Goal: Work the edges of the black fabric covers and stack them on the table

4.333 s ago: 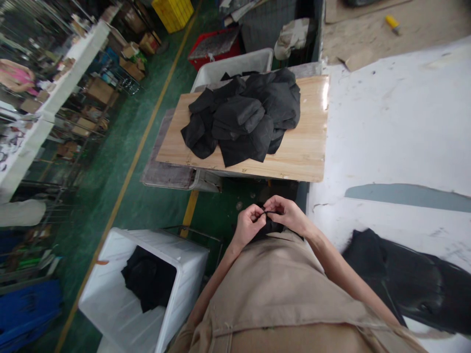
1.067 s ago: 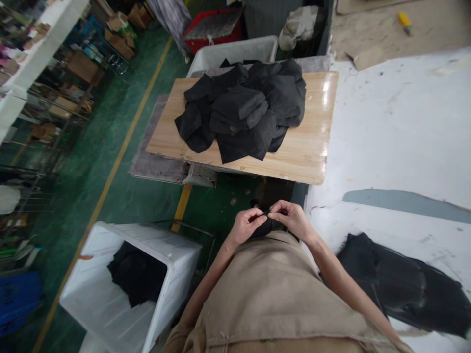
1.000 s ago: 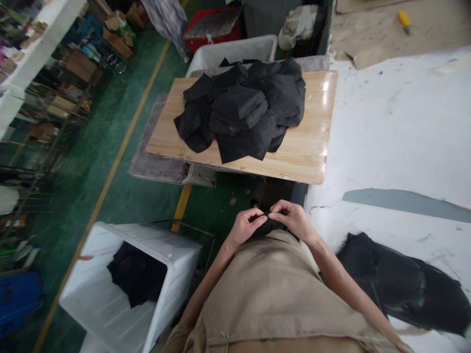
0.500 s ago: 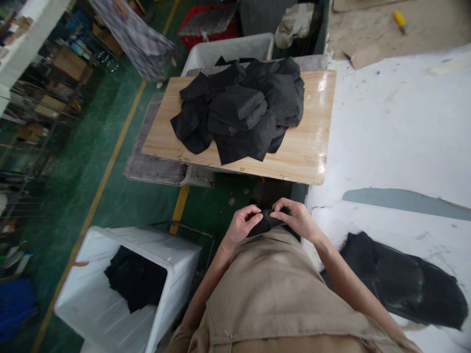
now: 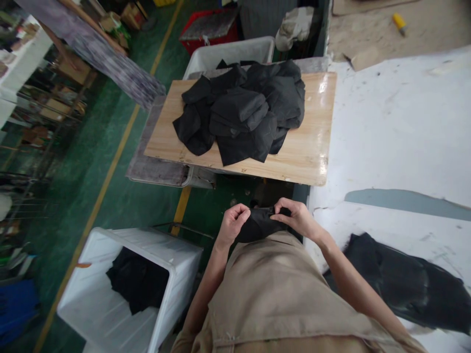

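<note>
Between my two hands a piece of black fabric (image 5: 259, 226) is stretched, its upper edge held just in front of my apron (image 5: 272, 279). My left hand (image 5: 233, 220) pinches one end of that edge between thumb and fingers. The other end is pinched in my right hand (image 5: 294, 215). Beyond my hands, a heap of black fabric pieces (image 5: 239, 108) lies on a wooden board (image 5: 312, 127). More black fabric (image 5: 401, 279) is laid on the white table to my right. The lower part of the held piece is partly hidden against my body.
A white bin (image 5: 110, 323) with black fabric inside stands at lower left. The white table (image 5: 386, 132) runs along my right, with a yellow-handled tool (image 5: 399, 24) at its far end. A person in a patterned garment (image 5: 110, 54) is at upper left, near shelves (image 5: 47, 108).
My left hand has moved left, away from my right hand, so more of the black fabric shows spread between them. The person at upper left has come closer.
</note>
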